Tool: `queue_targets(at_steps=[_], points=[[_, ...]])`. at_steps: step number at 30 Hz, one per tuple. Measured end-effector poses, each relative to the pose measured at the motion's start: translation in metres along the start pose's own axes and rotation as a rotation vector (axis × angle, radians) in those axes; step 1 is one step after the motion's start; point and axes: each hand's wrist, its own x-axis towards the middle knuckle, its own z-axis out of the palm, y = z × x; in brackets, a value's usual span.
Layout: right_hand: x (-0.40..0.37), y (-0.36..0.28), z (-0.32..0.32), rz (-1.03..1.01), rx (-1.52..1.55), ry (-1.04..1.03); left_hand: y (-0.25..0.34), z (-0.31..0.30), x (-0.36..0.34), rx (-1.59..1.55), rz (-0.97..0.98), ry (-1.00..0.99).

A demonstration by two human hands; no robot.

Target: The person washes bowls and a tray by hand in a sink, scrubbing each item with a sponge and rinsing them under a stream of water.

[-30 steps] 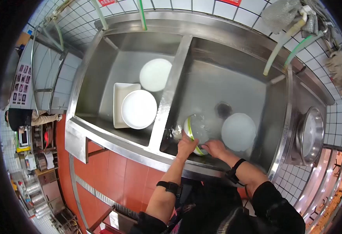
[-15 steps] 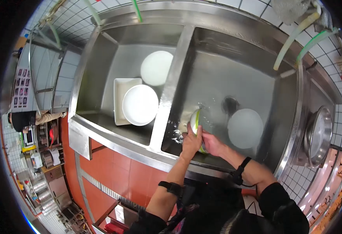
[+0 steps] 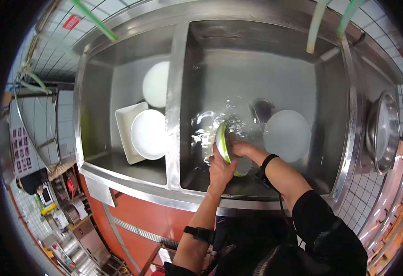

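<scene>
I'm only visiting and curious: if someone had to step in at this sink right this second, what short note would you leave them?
Left hand: grips the rim of the green-edged bowl, which stands on edge in the water of the right basin.
Right hand: against the bowl's inner side; its grip is hidden.
Same basin: a white plate lies flat beside the drain.
Left basin: a round plate on a square tray, and a second plate behind.
Done: cannot tell which pieces are clean.
Left: probably the bowl in hand, perhaps the white plate.
</scene>
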Motion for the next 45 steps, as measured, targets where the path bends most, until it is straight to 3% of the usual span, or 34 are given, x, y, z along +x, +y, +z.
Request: queue_targets(at_steps=[1,2,3,5,6,8,9,11,12,14,15,17,19,21,24,28,31,33,34,38,42,44,45], points=[[-0.004,0.009,0.000,0.119,-0.096,-0.056,0.007,-0.004,-0.004,0.006,0.002,-0.013],[0.015,0.046,0.021,0.112,-0.390,-0.199,0.013,-0.007,-0.005,0.009,0.003,-0.023],[0.007,0.050,0.021,0.120,-0.380,-0.192,0.012,-0.006,-0.004,0.015,0.011,-0.034],[-0.014,0.049,0.023,0.138,-0.535,-0.464,0.008,-0.003,-0.005,0.050,0.054,-0.012],[-0.018,0.058,0.040,0.141,-0.537,-0.460,0.008,-0.002,-0.005,0.048,0.059,-0.012],[-0.014,0.087,0.087,0.123,-0.197,-0.312,0.009,-0.002,-0.007,0.074,0.135,0.002],[-0.015,0.089,0.089,0.127,-0.197,-0.311,0.011,-0.001,-0.008,0.071,0.136,-0.001],[-0.012,0.090,0.091,0.018,-0.061,-0.558,0.017,-0.001,-0.007,0.064,0.113,-0.026],[-0.026,0.073,0.085,0.018,-0.060,-0.550,0.016,0.001,-0.005,0.066,0.121,-0.028],[-0.081,0.019,0.061,0.228,0.574,-0.282,0.007,0.010,-0.003,0.095,0.165,0.062],[-0.085,0.009,0.044,0.227,0.575,-0.277,0.006,0.012,0.001,0.095,0.170,0.061],[-0.084,0.001,0.020,0.393,0.701,-0.500,0.001,0.011,0.002,0.091,0.155,0.066],[-0.080,-0.001,0.024,0.377,0.824,-0.424,0.001,0.009,0.003,0.080,0.126,0.047],[-0.079,-0.002,0.019,0.319,0.942,-0.506,-0.001,0.008,0.004,0.057,0.106,0.040],[-0.095,-0.030,-0.004,0.353,0.930,-0.366,0.003,0.008,0.002,0.075,0.107,0.049],[-0.086,-0.012,0.009,0.238,1.028,-0.377,0.005,0.005,0.002,0.113,0.120,0.060],[-0.084,-0.015,0.013,0.179,0.828,-0.395,0.001,0.004,0.004,0.156,0.115,0.037],[-0.093,-0.019,0.016,0.091,0.351,-0.401,-0.003,0.005,0.005,0.156,0.142,0.056],[-0.078,0.007,0.037,0.025,0.208,-0.447,-0.001,0.005,0.006,0.152,0.141,0.049],[-0.035,0.070,0.090,0.107,-0.010,-0.460,0.006,0.002,0.002,0.147,0.114,0.021],[-0.073,0.012,0.023,0.091,-0.154,-0.545,0.012,0.001,0.002,0.119,0.117,-0.013],[-0.074,0.002,0.002,0.083,-0.313,-0.361,0.014,0.000,0.001,0.114,0.112,-0.032],[-0.066,0.013,0.008,0.085,-0.315,-0.365,0.016,-0.003,0.000,0.101,0.078,-0.054]])
